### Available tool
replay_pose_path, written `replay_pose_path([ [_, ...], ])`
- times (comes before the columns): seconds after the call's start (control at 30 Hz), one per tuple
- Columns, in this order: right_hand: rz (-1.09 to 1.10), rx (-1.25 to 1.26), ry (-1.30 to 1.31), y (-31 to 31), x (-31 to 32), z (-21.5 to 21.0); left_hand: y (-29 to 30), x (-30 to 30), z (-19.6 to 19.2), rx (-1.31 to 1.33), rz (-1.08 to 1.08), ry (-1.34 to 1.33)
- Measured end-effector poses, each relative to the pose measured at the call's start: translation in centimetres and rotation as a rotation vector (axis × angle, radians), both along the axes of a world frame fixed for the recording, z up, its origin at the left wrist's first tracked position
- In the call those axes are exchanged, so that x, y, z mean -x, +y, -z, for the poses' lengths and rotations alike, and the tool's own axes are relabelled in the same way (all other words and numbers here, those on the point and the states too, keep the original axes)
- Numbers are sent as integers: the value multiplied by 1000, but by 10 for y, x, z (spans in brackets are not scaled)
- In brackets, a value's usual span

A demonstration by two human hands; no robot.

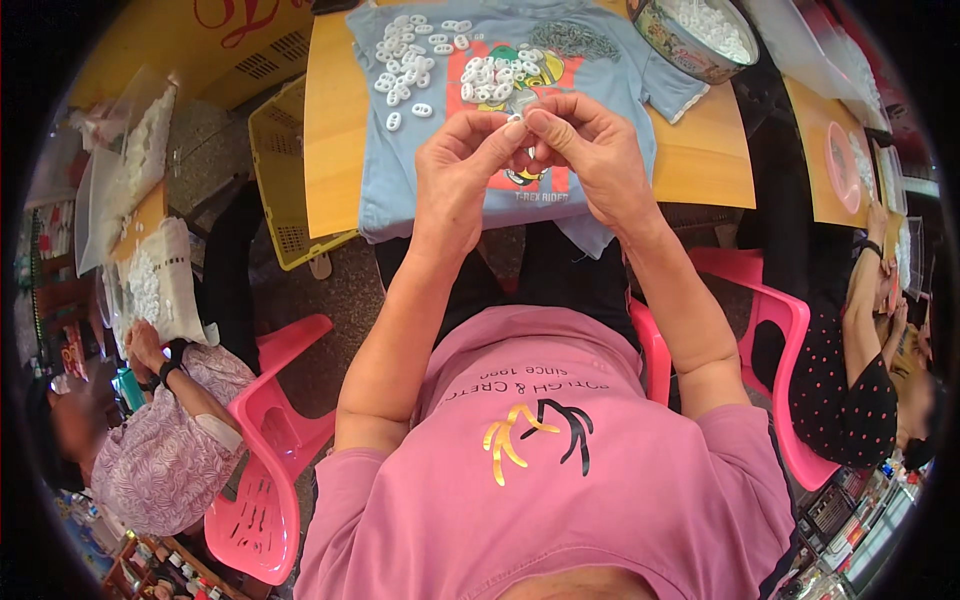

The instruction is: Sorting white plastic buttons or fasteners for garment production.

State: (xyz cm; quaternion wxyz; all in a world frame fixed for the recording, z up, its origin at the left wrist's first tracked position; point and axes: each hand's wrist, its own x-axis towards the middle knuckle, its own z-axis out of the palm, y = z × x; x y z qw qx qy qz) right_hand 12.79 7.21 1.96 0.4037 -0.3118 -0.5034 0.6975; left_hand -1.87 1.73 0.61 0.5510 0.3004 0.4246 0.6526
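My left hand (462, 165) and my right hand (598, 155) meet over the near part of a light blue printed T-shirt (385, 190) spread on the table. Thumbs and forefingers of both pinch a small white plastic piece (516, 119), mostly hidden by the fingertips. A silvery, rounded bit (520, 101) shows just beyond them; I cannot tell whether it is held. Right behind the fingers lies a heap of white oval two-holed plastic pieces (488, 78). More white oval pieces (404, 70) are scattered to the left. A pile of small grey metal parts (575, 41) lies behind.
At the wooden table's (335, 130) far right stands a round tin (690, 50) full of white pieces. A yellow crate (285, 180) is left of the table. People in pink chairs (270, 450) sit on both sides, their hands at other white pieces.
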Motion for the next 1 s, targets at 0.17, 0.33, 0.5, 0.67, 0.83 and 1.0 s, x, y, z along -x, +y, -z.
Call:
replay_pose_path([
  [0.17, -17, -78, -42, 0, -7, -6, -2, 2, -1, 19, 61, -60],
  [0.33, 6, -523, -303, 10, -17, -11, -6, 1, -7, 19, 111, -66],
  [0.5, -39, -858, -429, 14, -21, -20, -9, -2, -14, -2, 82, 33],
  [0.67, -69, -588, -371, 5, -20, -22, -11, -3, -10, 7, 56, 192],
  [0.83, -89, -663, -464, 12, -25, -21, -13, -2, -8, 28, 101, 159],
  [1.0, -210, -1150, -583, 20, -35, -32, -16, 1, -14, 27, 170, 167],
])
